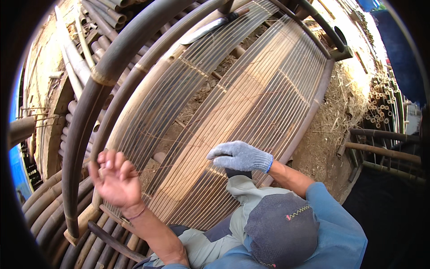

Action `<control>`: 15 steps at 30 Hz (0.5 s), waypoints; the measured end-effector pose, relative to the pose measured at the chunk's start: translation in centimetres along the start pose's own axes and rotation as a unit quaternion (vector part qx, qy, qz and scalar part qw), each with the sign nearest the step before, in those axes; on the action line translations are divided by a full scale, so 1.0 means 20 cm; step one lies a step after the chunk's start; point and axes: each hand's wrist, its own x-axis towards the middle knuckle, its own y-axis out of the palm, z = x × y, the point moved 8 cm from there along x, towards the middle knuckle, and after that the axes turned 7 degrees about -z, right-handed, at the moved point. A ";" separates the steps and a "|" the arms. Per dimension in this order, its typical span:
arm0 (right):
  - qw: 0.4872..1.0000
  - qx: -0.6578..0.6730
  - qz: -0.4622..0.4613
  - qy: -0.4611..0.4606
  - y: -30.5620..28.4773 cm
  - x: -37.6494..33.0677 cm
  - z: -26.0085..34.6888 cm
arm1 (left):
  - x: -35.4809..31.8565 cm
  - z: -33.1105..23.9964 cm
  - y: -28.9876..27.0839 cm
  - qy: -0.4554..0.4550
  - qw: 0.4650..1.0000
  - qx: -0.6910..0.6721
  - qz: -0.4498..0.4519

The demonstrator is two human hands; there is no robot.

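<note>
My left hand (pixel 118 179) is bare, palm up, raised near the left edge of a bamboo slat seat (pixel 201 148). Its fingers are loosely bent and apart, with nothing visible in them. My right hand (pixel 242 157) wears a grey knitted glove with a blue cuff. Those fingers are curled together over a dark piece (pixel 237 172) by my trouser leg; whether they grip it is hidden. Thin brown strands cross the slats, which run in two panels with a gap between. A long-bladed knife (pixel 208 30) with a dark handle rests along the seat's far left.
Thick curved dark bamboo rails (pixel 83 130) arch along the left. My bent knee (pixel 282 226), with a dark stitched patch, is at the lower middle. Stacked bamboo poles (pixel 49 201) lie at the left. Straw-strewn ground (pixel 331 130) and a bundle of cut bamboo (pixel 383 103) are at the right.
</note>
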 end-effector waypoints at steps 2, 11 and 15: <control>0.990 -0.074 0.118 0.008 0.08 -0.15 -0.09 | -0.12 -0.29 0.20 0.153 0.985 0.076 0.026; 0.962 -0.149 -0.036 -0.228 -0.07 -0.14 0.48 | -0.17 0.53 0.47 0.081 0.637 0.748 0.167; 0.948 -0.190 -0.094 -0.238 -0.42 -0.10 0.59 | -0.17 0.44 0.15 -0.147 0.659 0.736 0.035</control>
